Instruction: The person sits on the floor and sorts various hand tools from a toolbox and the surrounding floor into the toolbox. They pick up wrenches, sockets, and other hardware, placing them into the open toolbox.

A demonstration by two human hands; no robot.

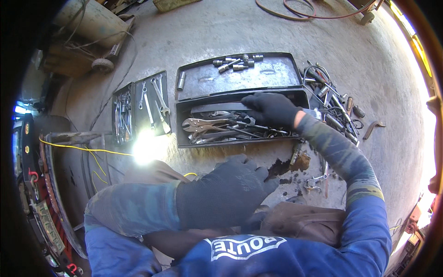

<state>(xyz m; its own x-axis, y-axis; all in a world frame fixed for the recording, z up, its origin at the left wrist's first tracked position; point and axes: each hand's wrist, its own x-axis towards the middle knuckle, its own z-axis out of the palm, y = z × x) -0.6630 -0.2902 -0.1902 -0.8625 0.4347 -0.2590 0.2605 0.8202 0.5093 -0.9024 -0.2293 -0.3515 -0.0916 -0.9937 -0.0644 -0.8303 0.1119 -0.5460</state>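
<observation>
In a dark glove, my right hand (273,110) reaches into the open metal toolbox (182,138). Its fingers curl down by the right end of a long flat grey metal bar (217,107); what they hold, if anything, is hidden. Locking pliers (205,123) and several other steel tools lie in the box below that bar. Closer to me, my left hand (226,189), also gloved, hangs over my knees with its fingers loosely apart and nothing seen in it. Several sockets (240,64) rest in the opened lid (249,82) behind the box.
Left of the toolbox, an opened dark case (146,121) holds wrenches (159,94). A bright work light (150,147) with a yellow cord (94,149) glares beside it. Loose tools and cables (334,113) are heaped at right. A dark stain (279,168) and a small puller-like tool (314,182) are on the concrete.
</observation>
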